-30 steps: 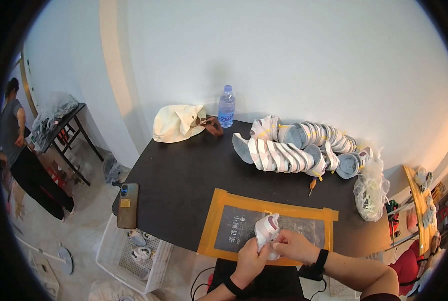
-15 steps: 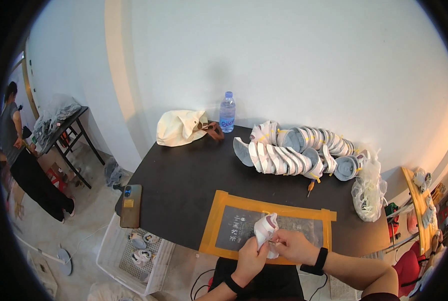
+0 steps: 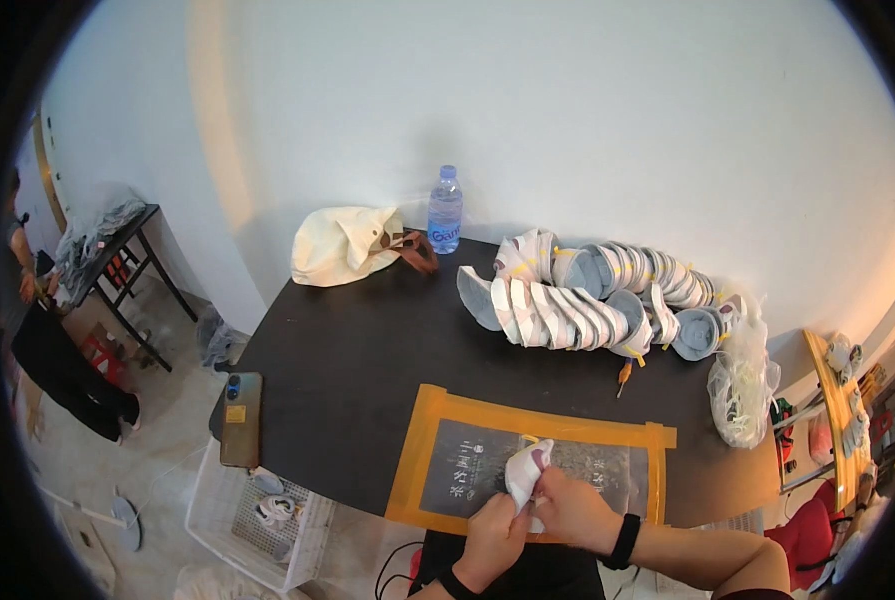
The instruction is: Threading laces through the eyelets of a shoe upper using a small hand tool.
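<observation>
Both my hands are closed on a small white shoe upper with a mauve patch, held above the near edge of a dark table. My left hand grips its lower left part. From the right, my right hand pinches its other side, and the fingertips are partly hidden. Beneath them lies a clear plastic sheet edged with orange tape. Farther back, nested rows of similar white uppers with grey lining and yellow ties are lined up. An orange-handled small tool rests just in front of those rows.
On the table are a phone at the left edge, a cream cloth bag, a water bottle and a plastic bag. A white basket with small shoes stands below left. Another person stands far left.
The view has shifted slightly, so the phone and cloth bag appear farther left. My right hand has turned and closed in on the upper, its back now facing up more.
</observation>
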`<state>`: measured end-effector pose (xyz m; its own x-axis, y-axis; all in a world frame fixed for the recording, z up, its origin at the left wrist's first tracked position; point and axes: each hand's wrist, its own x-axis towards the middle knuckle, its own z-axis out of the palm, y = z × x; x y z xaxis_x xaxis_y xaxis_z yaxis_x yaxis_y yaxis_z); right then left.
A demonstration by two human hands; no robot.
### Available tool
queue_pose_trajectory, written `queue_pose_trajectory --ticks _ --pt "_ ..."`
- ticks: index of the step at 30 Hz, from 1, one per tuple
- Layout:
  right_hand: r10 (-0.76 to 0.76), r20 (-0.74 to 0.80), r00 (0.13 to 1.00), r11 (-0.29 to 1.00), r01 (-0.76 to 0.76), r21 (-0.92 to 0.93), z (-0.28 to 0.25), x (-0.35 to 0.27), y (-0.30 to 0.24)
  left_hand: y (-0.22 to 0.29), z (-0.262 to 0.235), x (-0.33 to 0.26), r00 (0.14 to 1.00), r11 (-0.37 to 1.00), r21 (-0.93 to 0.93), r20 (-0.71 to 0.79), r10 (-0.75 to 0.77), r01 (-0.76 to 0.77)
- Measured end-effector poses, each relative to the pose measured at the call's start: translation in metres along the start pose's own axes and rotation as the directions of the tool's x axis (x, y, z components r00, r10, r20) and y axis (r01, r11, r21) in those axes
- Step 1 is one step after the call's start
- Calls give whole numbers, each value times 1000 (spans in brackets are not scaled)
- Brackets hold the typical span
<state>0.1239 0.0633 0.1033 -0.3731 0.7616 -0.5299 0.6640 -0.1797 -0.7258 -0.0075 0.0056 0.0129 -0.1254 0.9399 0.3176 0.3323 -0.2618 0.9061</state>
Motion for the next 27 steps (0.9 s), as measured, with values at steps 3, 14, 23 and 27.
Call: queue_pose_trajectory --ticks 3,14,23,27 --pt "-211 -95 973 918 164 -361 4 2 16 5 -1 1 1000 1000 13 -2 -9 9" --pt "-166 -80 983 902 118 -415 8 5 -1 10 -4 7 996 996 -32 19 -84 85" --pt "-238 -70 969 864 178 -470 -2 -2 -7 18 -4 13 996 996 9 15 -87 87" --pt "-208 181 961 668 275 -692 -32 -60 -41 16 -1 16 998 996 -68 14 -62 63"
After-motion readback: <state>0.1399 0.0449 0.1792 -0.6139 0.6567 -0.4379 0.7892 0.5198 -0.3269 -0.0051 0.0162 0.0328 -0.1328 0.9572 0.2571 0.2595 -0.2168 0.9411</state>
